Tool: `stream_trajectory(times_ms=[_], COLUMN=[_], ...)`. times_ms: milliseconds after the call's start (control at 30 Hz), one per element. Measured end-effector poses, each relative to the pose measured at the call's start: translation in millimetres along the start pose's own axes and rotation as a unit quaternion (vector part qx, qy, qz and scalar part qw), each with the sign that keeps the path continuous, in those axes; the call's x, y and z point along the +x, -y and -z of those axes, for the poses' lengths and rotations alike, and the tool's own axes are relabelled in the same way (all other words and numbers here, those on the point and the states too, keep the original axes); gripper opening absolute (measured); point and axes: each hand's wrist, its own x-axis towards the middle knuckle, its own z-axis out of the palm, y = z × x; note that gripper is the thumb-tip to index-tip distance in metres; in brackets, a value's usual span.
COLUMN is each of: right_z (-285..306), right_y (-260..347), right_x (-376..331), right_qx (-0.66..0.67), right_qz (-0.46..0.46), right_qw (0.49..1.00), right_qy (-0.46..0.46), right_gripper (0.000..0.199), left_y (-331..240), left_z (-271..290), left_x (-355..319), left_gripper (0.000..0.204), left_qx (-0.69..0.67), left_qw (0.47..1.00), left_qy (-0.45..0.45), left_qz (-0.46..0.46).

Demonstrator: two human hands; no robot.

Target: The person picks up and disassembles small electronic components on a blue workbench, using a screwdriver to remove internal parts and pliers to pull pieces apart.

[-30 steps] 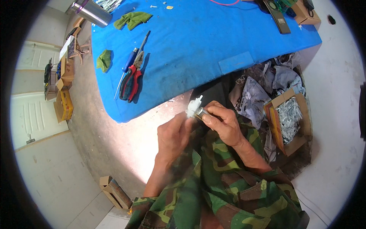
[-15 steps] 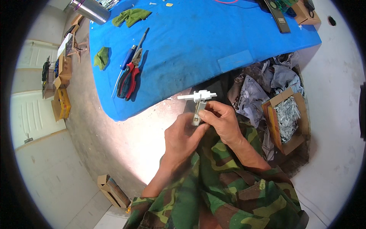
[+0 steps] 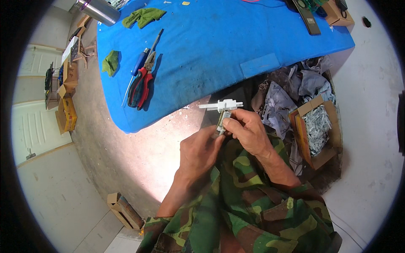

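Both hands meet just below the blue mat's (image 3: 219, 46) near edge. Right hand (image 3: 249, 131) pinches the white plastic part (image 3: 222, 107), fingers closed around its stem; left hand (image 3: 198, 152) curls in, fingertips touching underneath. Looks mid-fitting; next likely needs a steady press or twist.

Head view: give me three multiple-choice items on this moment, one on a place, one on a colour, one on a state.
1. Where do the pliers lie?
A. on the blue mat
B. on the floor
C. in the cardboard box

2. What colour is the cross-shaped part?
A. black
B. white
C. red

3. How is that part held?
A. lying loose
B. by the left hand alone
C. by both hands, the right hand pinching it

Key: A, their red handles rest on the mat; B, it shows white against the floor; C, both hands meet under it.
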Motion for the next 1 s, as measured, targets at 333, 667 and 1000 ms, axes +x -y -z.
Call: stream_trajectory(times_ms=[333,667,1000], right_z=[-2.3,-10.7,-15.6], right_y=[8.8,-2.2,-7.5], right_x=[0.2,5.0,4.1], right_qx=[0.025,0.008,-0.053], right_qz=[-0.031,-0.008,0.008], right_qw=[0.999,1.000,0.998], right_qy=[0.028,-0.020,-0.027], right_gripper=[0.025,0.033,0.045], left_y=[0.9,-6.8,-19.8], left_z=[10.3,-0.8,-6.2], left_x=[1.8,-4.7,-0.9], left_gripper=[0.027,0.024,0.024], left_qx=[-0.034,-0.041,-0.001], left_qw=[0.999,0.999,0.998], left_qy=[0.023,-0.003,0.017], left_qz=[-0.006,0.035,0.060])
